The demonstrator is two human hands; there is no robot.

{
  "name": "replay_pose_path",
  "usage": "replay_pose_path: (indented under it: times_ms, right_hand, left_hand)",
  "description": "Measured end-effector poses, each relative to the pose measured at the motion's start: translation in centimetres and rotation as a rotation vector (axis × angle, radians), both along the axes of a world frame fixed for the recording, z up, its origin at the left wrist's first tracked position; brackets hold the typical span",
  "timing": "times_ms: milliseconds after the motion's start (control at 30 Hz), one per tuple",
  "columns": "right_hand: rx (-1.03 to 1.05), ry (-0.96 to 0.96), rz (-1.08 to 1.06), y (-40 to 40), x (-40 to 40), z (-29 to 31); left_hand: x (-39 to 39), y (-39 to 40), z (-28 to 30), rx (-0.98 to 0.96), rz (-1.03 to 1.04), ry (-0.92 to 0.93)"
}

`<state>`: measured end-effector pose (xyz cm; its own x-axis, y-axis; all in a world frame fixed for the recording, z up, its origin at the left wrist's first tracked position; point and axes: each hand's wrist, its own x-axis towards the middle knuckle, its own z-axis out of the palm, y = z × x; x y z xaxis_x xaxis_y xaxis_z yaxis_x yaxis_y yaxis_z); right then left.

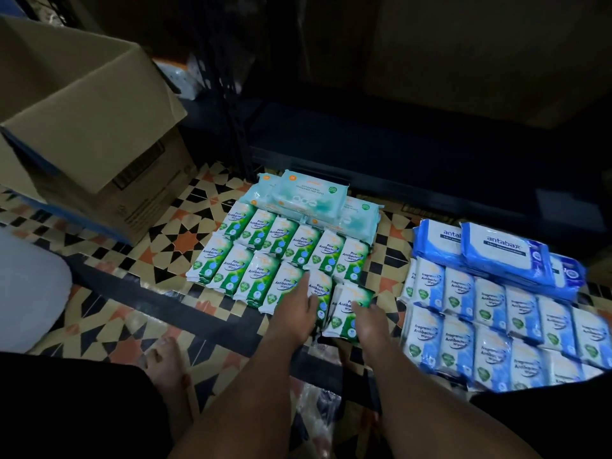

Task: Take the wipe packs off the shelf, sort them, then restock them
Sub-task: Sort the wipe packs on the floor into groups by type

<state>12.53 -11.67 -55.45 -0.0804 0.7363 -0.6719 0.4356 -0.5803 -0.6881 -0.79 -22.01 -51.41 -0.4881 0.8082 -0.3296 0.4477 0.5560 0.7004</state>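
Green-and-white Pine Antibacterial wipe packs (258, 260) lie in two rows on the patterned floor. My left hand (298, 309) rests on the near-row packs with its index finger stretched forward. My right hand (367, 321) touches one green pack (347, 313) that sits skewed at the row's right end. Pale teal wipe packs (308, 197) are stacked behind the green rows. At the right lie blue-and-white fragrance-free packs (490, 326) in rows, with larger blue antabax packs (503, 253) behind them. The dark shelf (397, 140) stands behind all of it.
An open cardboard box (92, 134) stands at the left on the tiled floor (172, 246). A dark shelf upright (238, 134) rises beside it. My bare foot (165, 366) and knees are at the bottom. A pale rounded object (29, 286) sits at far left.
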Motion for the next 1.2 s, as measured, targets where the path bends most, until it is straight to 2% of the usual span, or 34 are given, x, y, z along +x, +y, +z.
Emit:
replay_pose_path:
  times_ms: [133,300,567,733,933,1100,1200]
  right_hand:
    - [0.064,-0.108,0.081,-0.8,0.0,0.3]
    - [0.171,-0.185,0.112,-1.6,-0.5,0.7]
    - [0.245,-0.253,0.21,-1.1,-0.3,0.0]
    - [0.228,-0.211,0.177,-1.7,-0.6,-1.2]
    - [0.32,-0.31,0.271,-2.4,-1.2,0.0]
    - [0.315,-0.341,0.362,-2.8,-2.2,0.1]
    - [0.301,-0.377,0.34,-2.7,-3.0,0.1]
  left_hand:
    - [0.5,0.0,-1.0,-0.115,-0.148,0.3]
    - [1.1,0.8,-2.5,-0.207,-0.201,0.527]
    - [1.0,1.1,-4.0,-0.256,-0.107,0.683]
    - [0.7,0.6,-6.4,-0.124,-0.054,0.669]
    - [0.7,0.3,-7.9,-0.137,-0.077,0.611]
    - [-0.1,0.7,-8.2,-0.094,-0.092,0.566]
    - [-0.8,0.7,-7.9,-0.101,-0.13,0.547]
